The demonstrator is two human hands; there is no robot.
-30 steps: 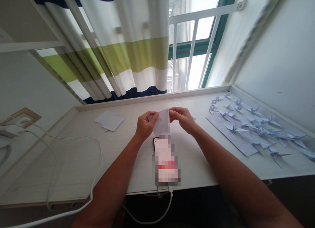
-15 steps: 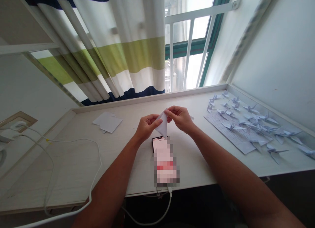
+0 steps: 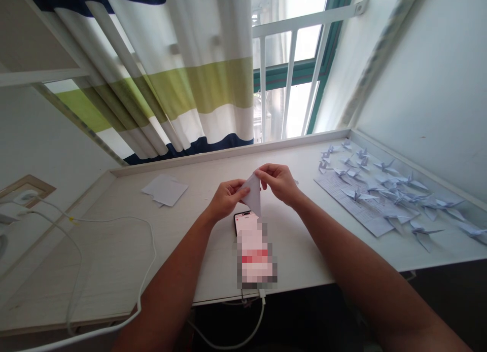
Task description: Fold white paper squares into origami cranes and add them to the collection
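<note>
Between my hands is a folded sheet of white paper (image 3: 252, 196), roughly triangular, held up above the desk with one point hanging down. My left hand (image 3: 227, 197) pinches its left side between thumb and fingers. At the top corner, the thumb and fingertips of my right hand (image 3: 277, 182) are closed on the paper. Just below the paper, a phone (image 3: 254, 243) lies on the desk with its screen lit and partly pixelated. Far to the right sit several folded paper cranes (image 3: 357, 194), some of them on a printed sheet (image 3: 353, 210).
A small stack of white paper (image 3: 165, 189) lies at the left of the white desk (image 3: 152, 276). A white charging cable (image 3: 152, 240) runs from the wall socket (image 3: 28, 195) past my left forearm. Beyond the desk's raised rim hang a striped curtain (image 3: 198, 88) and white window bars (image 3: 291, 78).
The paper has turned slightly, showing a wider face toward me, and its lower point has shifted a little right. Both hands keep their hold. The whole view has moved slightly.
</note>
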